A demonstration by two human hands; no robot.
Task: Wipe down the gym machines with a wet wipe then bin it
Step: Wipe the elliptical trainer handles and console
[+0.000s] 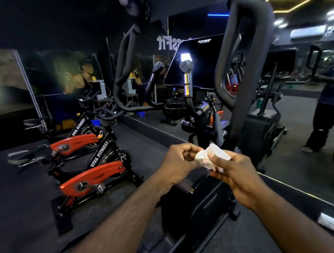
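Observation:
A crumpled white wet wipe is held between both hands at chest height, in front of a black elliptical machine. My left hand pinches its left end with curled fingers. My right hand grips its right side, thumb on top. The machine's dark console screen and its tall padded handlebar rise just beyond the hands. No bin is in view.
Two red and black spin bikes stand on the dark floor to the left. A mirror wall runs behind the elliptical and shows a person's reflection at the right. A second curved handlebar rises left of the console.

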